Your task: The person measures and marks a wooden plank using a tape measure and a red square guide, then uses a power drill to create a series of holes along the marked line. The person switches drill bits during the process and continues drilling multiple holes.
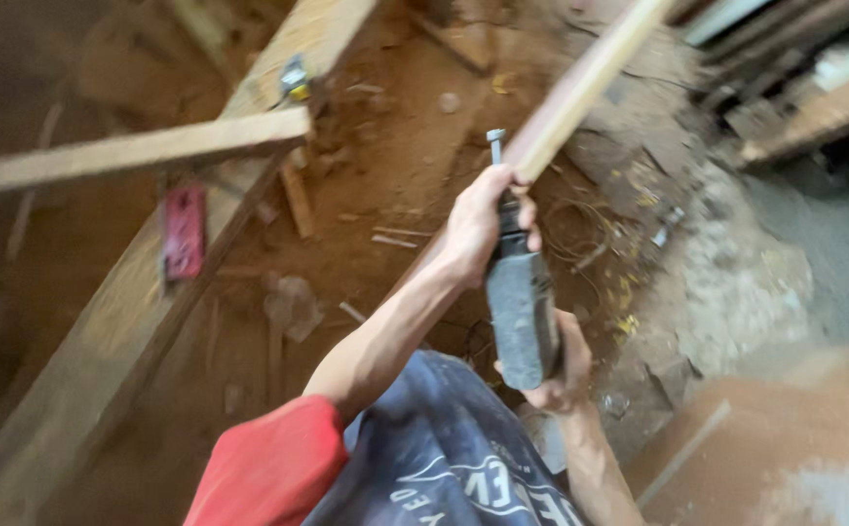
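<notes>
While the left hand (478,226) clamps the neck of a grey power tool (520,317) and the right hand (566,375) wraps its near end, the tool's long axis points far, bit (495,146) just beside a slanting wooden batten (590,78).

Between the fingers (517,185) of the left hand (481,222) sits a dark grey, dust-mottled power tool (520,312) with a dull silver metal tip (495,139) above the knuckles. Just beyond the fingertips runs a pale tan wooden strip (580,83). Below the right hand (563,375) hangs dusty navy cloth with white lettering (444,458), beside a red sleeve (270,468). Far left of the fingers, a red flat block (185,232) lies on a sawdust-speckled beige wooden beam (132,312), over reddish-brown dirt ground (395,205).
</notes>
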